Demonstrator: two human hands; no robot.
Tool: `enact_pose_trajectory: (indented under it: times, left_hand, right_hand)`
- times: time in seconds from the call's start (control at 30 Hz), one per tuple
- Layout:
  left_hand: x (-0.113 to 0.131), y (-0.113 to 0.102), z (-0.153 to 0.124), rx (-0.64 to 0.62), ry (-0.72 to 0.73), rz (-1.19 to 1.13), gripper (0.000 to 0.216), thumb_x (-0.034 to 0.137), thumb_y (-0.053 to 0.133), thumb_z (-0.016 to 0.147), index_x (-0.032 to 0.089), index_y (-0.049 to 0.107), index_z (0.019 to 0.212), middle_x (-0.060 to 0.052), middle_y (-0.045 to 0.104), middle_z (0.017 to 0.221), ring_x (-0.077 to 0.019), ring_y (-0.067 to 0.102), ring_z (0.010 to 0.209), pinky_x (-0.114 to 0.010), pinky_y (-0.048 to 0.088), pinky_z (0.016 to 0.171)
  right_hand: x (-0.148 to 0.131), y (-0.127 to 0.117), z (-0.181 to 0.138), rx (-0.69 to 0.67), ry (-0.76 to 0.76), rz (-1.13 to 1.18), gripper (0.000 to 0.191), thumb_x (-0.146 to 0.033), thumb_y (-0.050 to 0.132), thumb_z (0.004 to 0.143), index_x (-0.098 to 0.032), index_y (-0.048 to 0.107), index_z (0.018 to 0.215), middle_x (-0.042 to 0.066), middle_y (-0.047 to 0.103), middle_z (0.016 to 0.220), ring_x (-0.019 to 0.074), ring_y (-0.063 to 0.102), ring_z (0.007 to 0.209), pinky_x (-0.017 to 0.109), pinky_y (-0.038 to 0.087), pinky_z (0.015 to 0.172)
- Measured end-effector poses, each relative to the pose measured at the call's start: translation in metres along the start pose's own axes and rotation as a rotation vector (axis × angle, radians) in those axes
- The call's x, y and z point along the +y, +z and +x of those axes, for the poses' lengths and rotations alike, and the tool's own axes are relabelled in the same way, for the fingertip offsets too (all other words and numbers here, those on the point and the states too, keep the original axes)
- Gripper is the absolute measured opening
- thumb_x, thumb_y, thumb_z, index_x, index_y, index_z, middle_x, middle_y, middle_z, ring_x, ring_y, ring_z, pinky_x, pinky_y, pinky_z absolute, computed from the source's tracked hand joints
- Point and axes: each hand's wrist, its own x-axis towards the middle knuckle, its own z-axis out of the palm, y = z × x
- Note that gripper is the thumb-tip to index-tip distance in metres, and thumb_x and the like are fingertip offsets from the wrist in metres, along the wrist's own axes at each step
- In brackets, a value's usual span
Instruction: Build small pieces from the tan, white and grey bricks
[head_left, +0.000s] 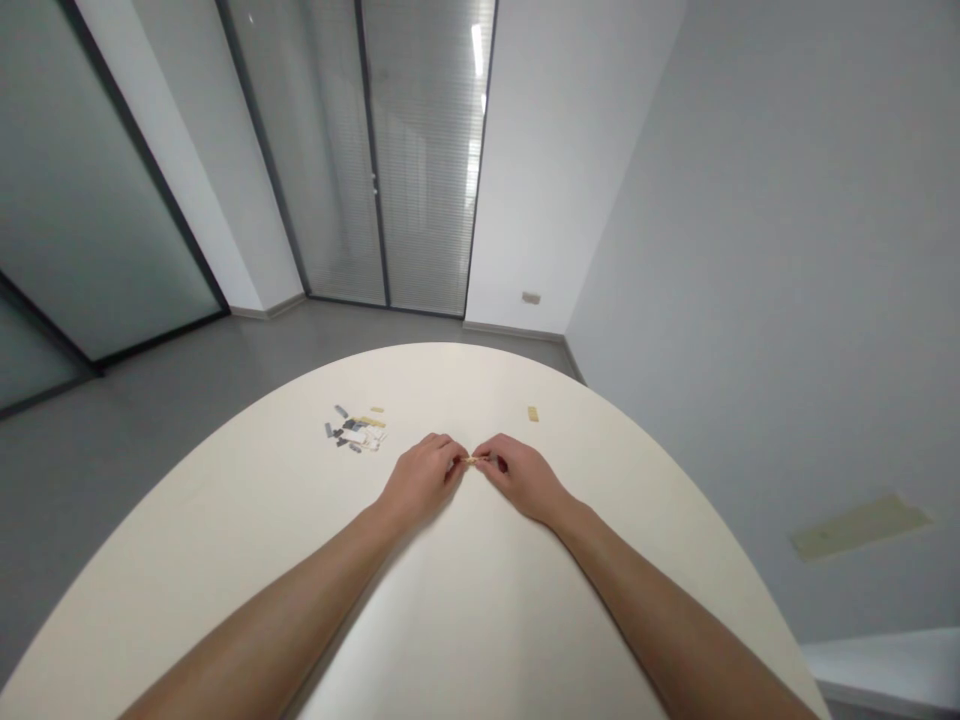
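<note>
Near the middle of the round table, my left hand (426, 474) and my right hand (523, 474) come together, fingertips almost touching. Both pinch a small tan piece (472, 460) that looks like a building-block part; the fingers cover most of it. To the left of my left hand lies a loose pile of small building bricks (360, 432) in grey, dark grey, white and tan. A single tan brick (533, 413) rests on the table beyond my right hand.
The round cream-white table (450, 620) fills the lower view, its curved far edge facing a glass door (420, 200). A grey wall (787, 250) stands close on the right. Grey floor (225, 370) shows at the left.
</note>
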Motion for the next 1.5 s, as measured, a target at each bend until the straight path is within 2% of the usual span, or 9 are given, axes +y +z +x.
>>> enact_pose_trajectory:
  times: [0.13,0.3,0.6,1.07,1.27,1.5]
  left_hand:
    - [-0.0003,0.0,0.0,0.002,-0.05,-0.055,0.019,0.031,0.049,0.1,0.022,0.066,0.1,-0.004,0.07,0.099,-0.0207,0.063,0.094,-0.032,0.049,0.08]
    - [-0.0036,0.0002,-0.0007,0.007,-0.072,-0.133,0.019,0.027,0.048,0.098,0.024,0.064,0.109,-0.003,0.071,0.103,-0.02,0.064,0.094,-0.031,0.048,0.08]
    - [-0.0045,-0.0001,-0.0017,0.009,-0.112,-0.199,0.02,0.027,0.052,0.095,0.024,0.065,0.11,-0.003,0.07,0.099,-0.0204,0.063,0.091,-0.031,0.046,0.077]
    - [-0.0039,-0.0012,-0.0021,0.048,-0.099,-0.148,0.02,0.026,0.054,0.094,0.023,0.066,0.11,-0.004,0.072,0.099,-0.0206,0.065,0.09,-0.032,0.047,0.079]
    - [-0.0045,-0.0014,-0.0013,0.055,-0.089,-0.113,0.022,0.027,0.054,0.095,0.022,0.067,0.112,-0.005,0.073,0.103,-0.022,0.065,0.094,-0.033,0.048,0.083]
    - [-0.0051,-0.0006,-0.0004,0.061,-0.082,-0.088,0.022,0.03,0.054,0.096,0.022,0.069,0.11,-0.005,0.074,0.1,-0.0224,0.066,0.091,-0.033,0.048,0.08]
  right_hand:
    - [0.0007,-0.0027,0.0006,-0.01,0.079,0.026,0.015,-0.031,0.06,0.095,-0.024,0.071,0.102,0.0,0.071,0.088,0.0146,0.062,0.076,0.026,0.044,0.068]
    - [-0.0011,-0.0041,-0.0033,-0.016,0.041,0.05,0.019,-0.029,0.056,0.096,-0.025,0.068,0.11,0.001,0.073,0.096,0.0148,0.063,0.079,0.026,0.045,0.073]
    - [-0.0014,-0.002,-0.0014,-0.014,0.043,0.061,0.021,-0.028,0.056,0.095,-0.023,0.067,0.112,0.002,0.073,0.097,0.0143,0.061,0.075,0.026,0.045,0.074]
    - [-0.0042,-0.0015,-0.0013,0.014,0.064,0.064,0.021,-0.029,0.055,0.095,-0.023,0.066,0.113,0.003,0.072,0.095,0.0142,0.062,0.075,0.027,0.045,0.074]
    - [-0.0007,0.0004,-0.0002,0.024,0.046,0.056,0.022,-0.029,0.054,0.097,-0.023,0.066,0.115,0.003,0.073,0.103,0.0153,0.064,0.082,0.028,0.046,0.077]
    - [0.002,0.0014,0.0006,0.029,0.025,0.054,0.022,-0.029,0.052,0.098,-0.024,0.066,0.115,0.003,0.073,0.108,0.0161,0.065,0.088,0.028,0.046,0.08]
